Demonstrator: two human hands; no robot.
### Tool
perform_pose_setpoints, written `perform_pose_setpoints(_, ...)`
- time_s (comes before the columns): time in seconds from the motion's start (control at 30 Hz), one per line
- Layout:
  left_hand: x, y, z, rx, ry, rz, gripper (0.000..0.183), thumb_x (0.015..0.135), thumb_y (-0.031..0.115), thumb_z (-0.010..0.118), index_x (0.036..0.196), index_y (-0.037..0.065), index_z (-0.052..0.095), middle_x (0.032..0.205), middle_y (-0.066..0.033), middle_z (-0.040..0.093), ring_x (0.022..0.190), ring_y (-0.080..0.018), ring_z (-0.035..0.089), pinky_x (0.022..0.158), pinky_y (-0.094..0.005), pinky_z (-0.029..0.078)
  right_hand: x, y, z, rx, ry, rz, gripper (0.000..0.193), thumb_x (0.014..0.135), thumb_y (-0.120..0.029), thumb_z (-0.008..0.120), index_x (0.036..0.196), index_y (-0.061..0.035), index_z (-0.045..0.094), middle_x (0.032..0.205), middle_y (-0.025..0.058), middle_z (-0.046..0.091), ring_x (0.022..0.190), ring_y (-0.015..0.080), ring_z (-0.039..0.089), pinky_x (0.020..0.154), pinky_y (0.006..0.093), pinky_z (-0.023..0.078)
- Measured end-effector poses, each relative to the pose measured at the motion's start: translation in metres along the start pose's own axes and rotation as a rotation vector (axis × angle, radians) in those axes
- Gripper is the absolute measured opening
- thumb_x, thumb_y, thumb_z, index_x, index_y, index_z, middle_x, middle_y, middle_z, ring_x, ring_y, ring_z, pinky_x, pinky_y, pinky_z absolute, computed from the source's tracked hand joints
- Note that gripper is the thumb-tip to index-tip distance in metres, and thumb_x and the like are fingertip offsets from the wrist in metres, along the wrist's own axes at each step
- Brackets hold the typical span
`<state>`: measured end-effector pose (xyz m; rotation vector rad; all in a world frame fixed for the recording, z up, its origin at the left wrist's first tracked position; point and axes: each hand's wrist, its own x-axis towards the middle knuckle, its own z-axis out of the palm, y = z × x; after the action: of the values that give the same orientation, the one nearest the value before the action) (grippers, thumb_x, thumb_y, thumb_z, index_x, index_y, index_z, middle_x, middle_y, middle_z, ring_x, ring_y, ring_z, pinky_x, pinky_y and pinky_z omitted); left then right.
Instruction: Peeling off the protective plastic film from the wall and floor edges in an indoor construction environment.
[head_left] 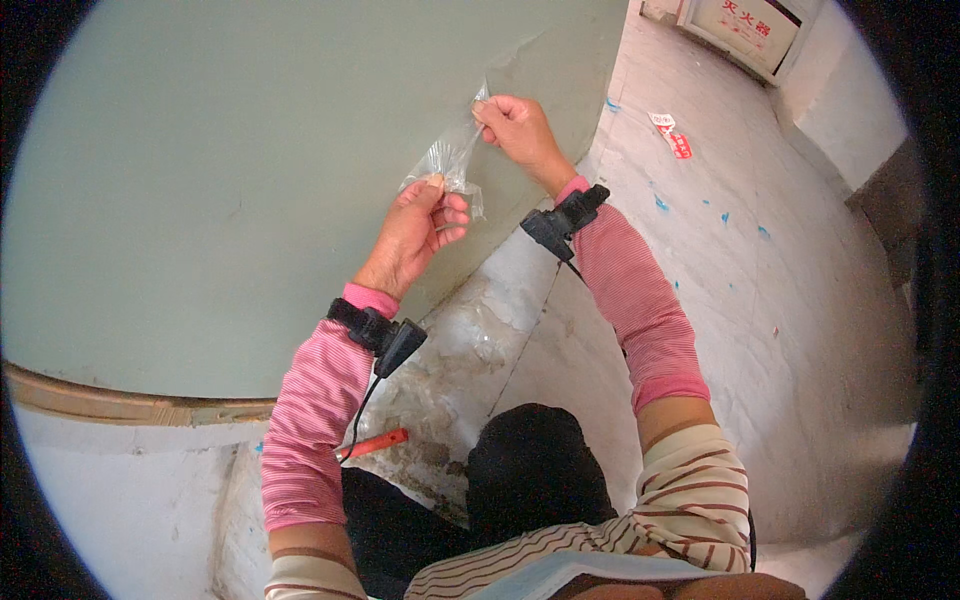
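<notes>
A thin clear plastic film (455, 160) is stretched between my hands, against a large grey-green panel (230, 170). My left hand (415, 222) pinches its lower edge between thumb and forefinger, the other fingers loosely curled. Higher and to the right, my right hand (518, 128) is closed on another part of the film near the panel's right edge. The film is crumpled and fans out in creases between the two grips. Above the right hand a fold of it runs up along the panel's surface.
A red-handled tool (375, 444) lies on the floor by my knee (540, 460). Scraps of blue film (661, 203) and a red-and-white label (672, 137) are scattered on the pale floor at right. A white box (745, 30) stands at the far right by a wall.
</notes>
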<state>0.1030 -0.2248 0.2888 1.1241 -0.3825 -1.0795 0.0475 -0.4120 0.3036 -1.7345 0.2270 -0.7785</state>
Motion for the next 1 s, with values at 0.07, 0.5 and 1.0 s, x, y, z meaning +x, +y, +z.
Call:
perform_pose_setpoints(0.07,-0.001,-0.003,0.0,0.01,-0.006,0.017,0.014,0.092,0.023,0.042,0.092,0.011,0.048,0.076,-0.0019,0.058,0.066,-0.0125,0.057,0.06,-0.0276,0.05,-0.013,0.009,0.002,0.059,0.034,0.039,0.028,0.085,-0.026,0.055,0.067,-0.0045,0.056,0.059,-0.0017,0.051,0.054,0.0047,0.044,0.049,0.0207,0.035)
perform_pose_setpoints(0.5,-0.041,-0.061,-0.047,0.197,0.012,-0.053,0.02,0.093,0.023,0.042,0.095,0.007,0.054,0.072,-0.0016,0.059,0.061,-0.0085,0.055,0.057,-0.0213,0.047,-0.098,0.042,0.033,0.199,0.005,0.273,0.039,0.086,-0.037,0.05,0.083,0.0003,0.06,0.068,0.0045,0.06,0.057,0.0109,0.055,0.052,0.023,0.044)
perform_pose_setpoints(1.0,-0.062,-0.189,-0.068,0.856,-0.311,-0.027,0.018,0.086,0.016,0.046,0.078,0.002,0.054,0.064,-0.0067,0.056,0.057,-0.0148,0.054,0.057,-0.0307,0.046,-0.199,0.126,0.058,-0.345,-0.547,0.22,0.023,0.081,-0.024,0.055,0.073,-0.0025,0.056,0.059,0.0035,0.052,0.058,0.0104,0.048,0.054,0.0288,0.04)
